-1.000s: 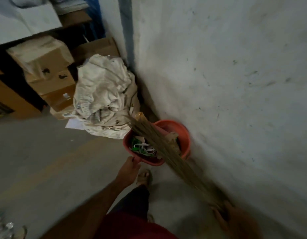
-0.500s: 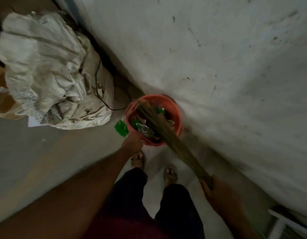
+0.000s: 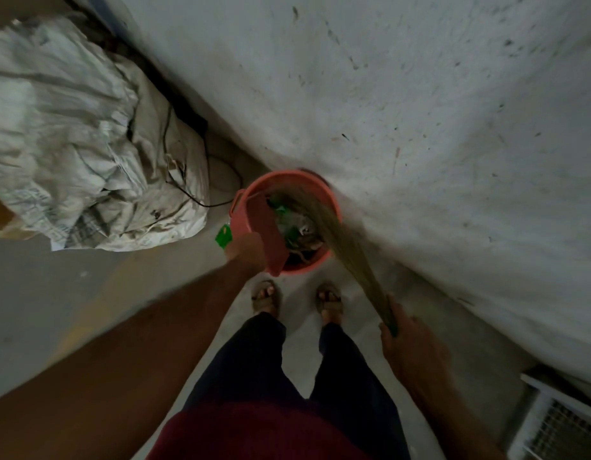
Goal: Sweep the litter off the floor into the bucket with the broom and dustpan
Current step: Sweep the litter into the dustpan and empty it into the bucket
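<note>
Diagonally, broom (image 3: 337,240) in closed right hand (image 3: 408,340), bristles up-left inside bucket (image 3: 332,200)

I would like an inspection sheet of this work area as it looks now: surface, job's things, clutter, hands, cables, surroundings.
Surface: grey concrete floor, dim light.
Job's things: orange bucket against the wall, litter inside; broom with its bristle end in the bucket; pink dustpan tilted into the bucket.
Clutter: green scrap on the floor beside the bucket; crumpled white sack to its left.
Hands: left hand holds the dustpan; right hand grips the broom handle.
Cables: black cable trailing from the sack.
Surroundings: stained white wall; white grille at lower right.
</note>
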Motion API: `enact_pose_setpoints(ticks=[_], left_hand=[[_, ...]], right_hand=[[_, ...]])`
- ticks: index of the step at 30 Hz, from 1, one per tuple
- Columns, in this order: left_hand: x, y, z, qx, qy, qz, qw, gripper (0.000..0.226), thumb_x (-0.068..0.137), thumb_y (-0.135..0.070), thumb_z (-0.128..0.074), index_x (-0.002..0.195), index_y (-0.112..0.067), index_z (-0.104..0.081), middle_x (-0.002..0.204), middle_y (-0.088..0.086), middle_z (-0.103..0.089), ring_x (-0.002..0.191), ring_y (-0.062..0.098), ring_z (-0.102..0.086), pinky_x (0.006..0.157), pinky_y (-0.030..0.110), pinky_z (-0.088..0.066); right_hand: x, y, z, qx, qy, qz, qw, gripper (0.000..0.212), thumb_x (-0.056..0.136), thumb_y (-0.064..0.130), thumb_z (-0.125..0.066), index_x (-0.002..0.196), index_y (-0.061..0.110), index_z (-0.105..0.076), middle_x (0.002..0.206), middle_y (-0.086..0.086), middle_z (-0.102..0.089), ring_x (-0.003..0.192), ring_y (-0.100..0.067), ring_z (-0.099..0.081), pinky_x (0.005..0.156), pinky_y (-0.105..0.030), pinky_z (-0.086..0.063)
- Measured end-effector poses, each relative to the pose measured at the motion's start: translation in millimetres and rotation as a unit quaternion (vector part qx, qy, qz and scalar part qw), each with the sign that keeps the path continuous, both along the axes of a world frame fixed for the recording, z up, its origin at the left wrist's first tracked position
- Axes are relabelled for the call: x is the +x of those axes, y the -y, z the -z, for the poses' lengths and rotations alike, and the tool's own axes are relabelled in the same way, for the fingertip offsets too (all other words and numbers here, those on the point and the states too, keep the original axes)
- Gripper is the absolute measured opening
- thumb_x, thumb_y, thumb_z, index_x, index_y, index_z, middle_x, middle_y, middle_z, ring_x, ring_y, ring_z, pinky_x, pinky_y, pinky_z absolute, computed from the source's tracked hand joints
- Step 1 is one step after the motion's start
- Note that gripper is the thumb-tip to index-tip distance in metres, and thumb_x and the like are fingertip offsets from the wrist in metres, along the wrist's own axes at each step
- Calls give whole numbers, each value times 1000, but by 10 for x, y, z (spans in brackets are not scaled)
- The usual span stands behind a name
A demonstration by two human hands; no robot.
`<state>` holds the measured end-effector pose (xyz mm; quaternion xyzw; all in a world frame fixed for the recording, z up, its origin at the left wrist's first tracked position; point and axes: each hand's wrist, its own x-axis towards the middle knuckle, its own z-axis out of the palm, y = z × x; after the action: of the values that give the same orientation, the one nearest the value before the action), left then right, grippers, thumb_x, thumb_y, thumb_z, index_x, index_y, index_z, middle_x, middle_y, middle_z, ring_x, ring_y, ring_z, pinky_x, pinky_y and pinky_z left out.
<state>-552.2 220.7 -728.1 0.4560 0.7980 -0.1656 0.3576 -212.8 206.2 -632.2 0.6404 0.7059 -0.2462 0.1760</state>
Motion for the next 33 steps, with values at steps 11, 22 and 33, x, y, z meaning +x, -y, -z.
enact_pose_setpoints(ticks=[11, 22, 33], left_hand=[[197, 453, -533, 39, 35, -120, 991, 44, 95, -25, -46, 138, -18, -46, 141, 9, -50, 126, 29, -52, 97, 41, -49], [702, 1446, -1310, 157, 9, -328, 932, 40, 96, -29, -44, 136, -24, -50, 133, 10, -49, 117, 29, -53, 91, 35, -43], [1203, 2949, -1810, 222, -84, -629, 740, 46, 98, -36, -48, 130, -4, -41, 125, 21, -57, 114, 39, -57, 90, 45, -48]], right_hand=[[435, -151, -298, -11, -67, 1, 998, 60, 92, 46, -53, 148, 40, -32, 90, 5, -63, 75, -17, -63, 62, -31, -50], [52, -565, -754, -60, -222, -193, 954, 53, 96, 38, -57, 146, 33, -41, 83, 12, -59, 61, 2, -52, 51, -11, -34], [-946, -181, -924, -36, -213, -463, 860, 47, 91, 59, -52, 131, 34, -49, 110, 0, -69, 98, -24, -66, 74, -31, -51]])
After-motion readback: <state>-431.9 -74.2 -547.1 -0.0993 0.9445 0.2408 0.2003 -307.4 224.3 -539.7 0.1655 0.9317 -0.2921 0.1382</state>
